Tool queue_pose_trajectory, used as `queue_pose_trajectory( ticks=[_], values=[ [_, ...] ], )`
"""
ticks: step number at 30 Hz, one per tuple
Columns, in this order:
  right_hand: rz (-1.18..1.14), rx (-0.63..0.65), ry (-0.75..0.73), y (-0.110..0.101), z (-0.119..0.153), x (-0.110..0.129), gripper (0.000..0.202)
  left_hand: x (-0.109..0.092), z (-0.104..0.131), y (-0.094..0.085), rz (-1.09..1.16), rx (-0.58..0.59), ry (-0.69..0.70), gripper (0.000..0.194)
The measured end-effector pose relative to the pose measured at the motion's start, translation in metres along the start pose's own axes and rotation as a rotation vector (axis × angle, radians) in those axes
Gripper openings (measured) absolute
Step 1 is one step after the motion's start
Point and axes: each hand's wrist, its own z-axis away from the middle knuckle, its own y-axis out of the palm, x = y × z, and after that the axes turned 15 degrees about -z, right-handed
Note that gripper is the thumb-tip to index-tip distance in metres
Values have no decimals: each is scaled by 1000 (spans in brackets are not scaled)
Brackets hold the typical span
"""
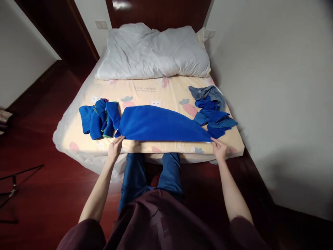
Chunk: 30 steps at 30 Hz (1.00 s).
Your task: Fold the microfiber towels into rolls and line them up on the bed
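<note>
A long piece of blue cloth [158, 125] lies spread across the front of the bed, its near edge pulled straight. My left hand [116, 147] pinches its near left corner. At the opposite end, my right hand [219, 148] grips the near right corner between thumb and fingers. Close to my left hand rests a group of folded blue cloths [97, 119], some with green edging. Beyond my right hand sits a loose, crumpled heap of blue cloths [215, 119], with a grey cloth [208, 93] at its back. What kind of item the blue cloth is, I cannot tell.
The bed [88, 147] has a pale yellow sheet with carrot and rabbit prints. A bulky white quilt [156, 53] lies at the headboard [161, 12]. A wall [273, 86] runs along the right side. A black metal stand [14, 187] is on the dark red floor at left.
</note>
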Motion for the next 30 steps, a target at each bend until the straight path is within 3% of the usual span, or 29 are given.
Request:
queue_pose_trajectory(
  ticks=[2, 4, 8, 10, 13, 16, 18, 21, 23, 25, 27, 30],
  values=[
    [76, 65, 54, 1, 18, -29, 35, 3, 20, 29, -42, 191, -42, 43],
    [130, 180, 75, -3, 28, -49, 31, 6, 35, 46, -91, 320, -72, 44],
    [222, 406, 42, -15, 20, -66, 29, 11, 41, 49, -196, 442, -72, 37],
    [291, 391, -7, -9, -2, -66, 34, 9, 20, 45, -219, 451, -34, 33],
    [419, 351, -68, 21, -54, -65, 46, -2, -44, 51, -158, 333, 114, 39],
    [581, 448, -89, 60, -117, -74, 54, -5, -115, 75, -150, 218, 194, 48],
    [676, 523, -51, 76, -156, -89, 56, 11, -146, 95, -217, 208, 145, 51],
    [765, 525, 32, 79, -203, -118, 58, 61, -154, 112, -358, 240, 56, 55],
    [799, 450, 80, 74, -228, -136, 60, 95, -144, 113, -448, 258, 45, 57],
    [828, 383, 123, 69, -245, -144, 60, 116, -134, 109, -498, 259, 40, 59],
    [864, 351, 143, 70, -253, -140, 59, 119, -133, 106, -518, 256, -17, 59],
    [877, 320, 29, 82, -246, -115, 50, 101, -152, 106, -512, 259, -152, 54]
  ],
)
